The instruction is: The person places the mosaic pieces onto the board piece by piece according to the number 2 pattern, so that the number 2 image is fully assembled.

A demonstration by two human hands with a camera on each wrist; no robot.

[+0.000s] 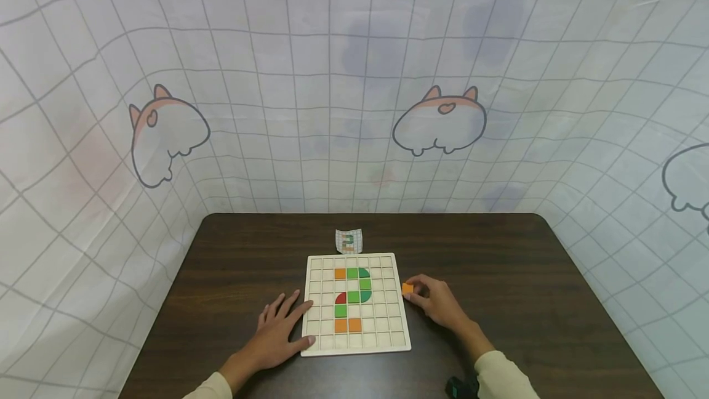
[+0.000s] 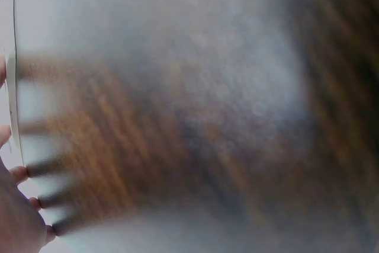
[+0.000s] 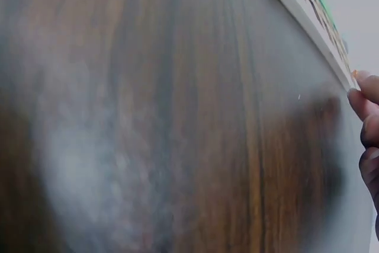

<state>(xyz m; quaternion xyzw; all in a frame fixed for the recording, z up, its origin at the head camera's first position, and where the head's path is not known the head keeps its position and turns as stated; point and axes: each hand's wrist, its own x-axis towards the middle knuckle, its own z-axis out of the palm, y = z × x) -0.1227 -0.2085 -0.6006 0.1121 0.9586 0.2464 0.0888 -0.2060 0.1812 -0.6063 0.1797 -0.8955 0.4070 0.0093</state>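
Note:
A cream gridded board (image 1: 383, 311) lies on the table, with orange, green and teal tiles and one red quarter-round tile (image 1: 340, 298) set in its cells. Just off the board's right edge, my right hand (image 1: 437, 302) pinches an orange square tile (image 1: 407, 289) between thumb and fingers. On the other side, my left hand (image 1: 275, 332) rests with spread fingers, its thumb and index fingertip touching the board's left edge. The left wrist view catches only part of that hand (image 2: 16, 205). Fingers (image 3: 371, 131) of the right hand show beside the board's edge in the right wrist view.
Behind the board lies a small printed card (image 1: 349, 241) with a coloured tile pattern. The dark wooden table (image 1: 526, 282) is bordered by a white gridded curtain (image 1: 354, 91). A black object (image 1: 460, 388) is at the right wrist.

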